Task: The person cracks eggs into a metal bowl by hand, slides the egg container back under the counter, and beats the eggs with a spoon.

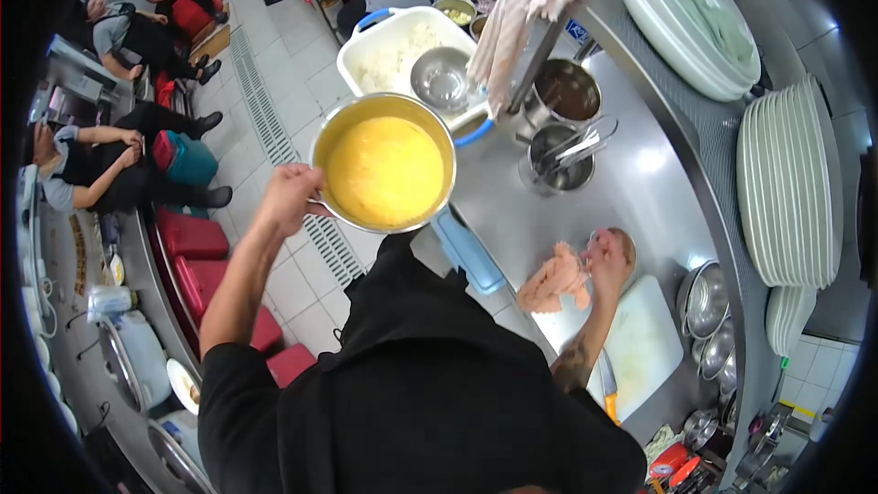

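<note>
My left hand [294, 192] grips the near rim of a round metal pot [450, 157], which holds yellow liquid [384, 171]. The pot is held up above the floor, beside the counter. My right hand [608, 263] is low over the steel counter with curled fingers, at a small round brownish thing that I cannot make out. A crumpled pinkish cloth [555, 282] lies just beside that hand. Below it is a white cutting board [651, 343], with a yellow-handled knife [609, 393] at its edge under my forearm.
A white tub [361, 53] holding a metal bowl [441, 78] stands beyond the pot. On the counter are a pot of dark sauce [567, 91] and a container of utensils [558, 169]. Stacked plates [791, 187] line the right shelf. Several people sit at the left.
</note>
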A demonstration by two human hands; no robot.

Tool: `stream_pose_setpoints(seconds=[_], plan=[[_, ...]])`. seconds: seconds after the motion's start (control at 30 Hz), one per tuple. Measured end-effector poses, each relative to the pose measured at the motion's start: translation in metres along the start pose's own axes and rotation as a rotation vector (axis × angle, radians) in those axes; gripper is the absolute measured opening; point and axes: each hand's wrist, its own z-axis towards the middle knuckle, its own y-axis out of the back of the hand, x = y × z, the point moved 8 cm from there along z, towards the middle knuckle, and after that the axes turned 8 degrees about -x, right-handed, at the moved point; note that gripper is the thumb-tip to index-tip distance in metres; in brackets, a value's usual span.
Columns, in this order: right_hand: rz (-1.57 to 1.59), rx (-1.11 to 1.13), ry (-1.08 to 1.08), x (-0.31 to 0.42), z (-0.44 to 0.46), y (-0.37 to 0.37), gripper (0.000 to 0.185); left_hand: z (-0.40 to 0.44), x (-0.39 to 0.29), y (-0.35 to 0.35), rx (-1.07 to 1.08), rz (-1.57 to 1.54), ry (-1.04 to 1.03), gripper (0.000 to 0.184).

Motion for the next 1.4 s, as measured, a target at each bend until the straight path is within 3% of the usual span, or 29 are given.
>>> stream_pose_setpoints(seconds=[0.03, 0.2, 0.37, 0.5, 0.67, 0.87, 1.2, 1.4], plan=[[0.159, 0.029, -0.158, -0.016, -0.007, -0.009, 0.031, 0.022, -0.017, 0.006, -0.001, 0.012, -0.024, 0.019], [0.113, -0.047, -0.184, 0.022, -0.025, -0.032, 0.028, 0.138, -0.114, -0.011, 0.08, 0.074, -0.151, 0.018], [0.053, -0.199, -0.251, 0.061, -0.034, -0.057, 0.028, 0.257, -0.184, -0.089, 0.236, 0.044, -0.249, 0.017], [0.101, -0.32, -0.317, 0.077, -0.057, -0.071, 0.028, 0.347, -0.197, -0.189, 0.372, -0.061, -0.233, 0.02], [-0.054, -0.429, -0.441, 0.099, -0.095, -0.069, 0.033, 0.422, -0.186, -0.319, 0.484, -0.188, -0.116, 0.019], [-0.029, -0.623, -0.549, 0.112, -0.132, -0.066, 0.032, 0.446, -0.155, -0.446, 0.515, -0.163, -0.025, 0.01], [-0.053, -0.785, -0.685, 0.097, -0.182, -0.064, 0.03, 0.468, -0.092, -0.531, 0.487, -0.112, 0.093, 0.028], [-0.101, -0.718, -0.688, 0.085, -0.173, -0.063, 0.031, 0.513, -0.031, -0.57, 0.466, -0.113, 0.193, 0.034]])
